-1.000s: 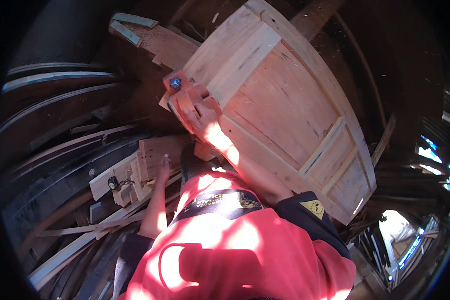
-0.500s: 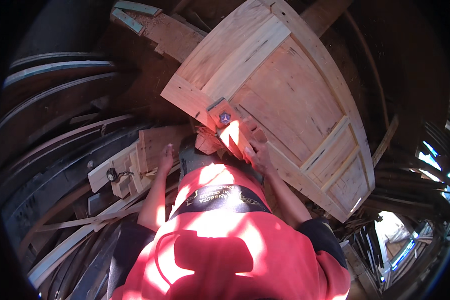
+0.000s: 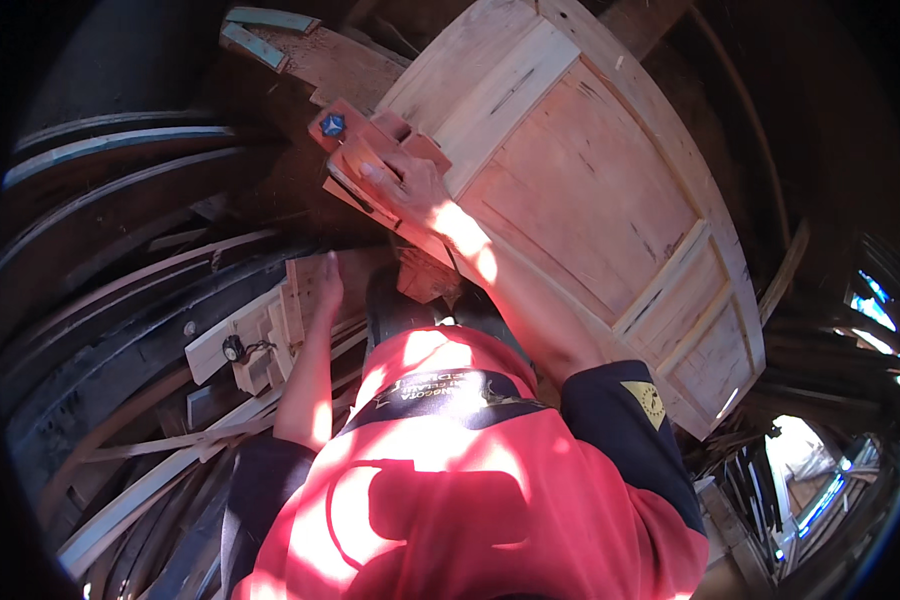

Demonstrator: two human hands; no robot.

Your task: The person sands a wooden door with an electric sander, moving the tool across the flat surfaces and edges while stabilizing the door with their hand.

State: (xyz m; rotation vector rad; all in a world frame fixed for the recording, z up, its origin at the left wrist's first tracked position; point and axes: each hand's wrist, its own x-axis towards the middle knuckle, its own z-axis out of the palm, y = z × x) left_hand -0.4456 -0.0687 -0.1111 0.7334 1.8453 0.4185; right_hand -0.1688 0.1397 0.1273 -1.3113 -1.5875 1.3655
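My right hand [image 3: 417,192] is wrapped round the handle of a red electric planer [image 3: 358,148] with a blue star-shaped knob at its front. The planer rests at the near left corner of a panelled wooden door [image 3: 580,190], along its edge. Strong sunlight falls on my right wrist. Away from the door, my left hand [image 3: 331,285] is raised beside some wooden blocks, seen edge-on with its fingers stretched out and nothing visible in it.
A dusty board [image 3: 340,65] with pale green strips lies beyond the door's left end. Left of me stand stacked wood pieces [image 3: 255,340] with a small dark object and cord on them. Long planks [image 3: 160,490] and scrap timber crowd both sides.
The planer and my right hand have moved forward and left along the door's edge, to its corner. My left hand has risen slightly. The view has shifted a little.
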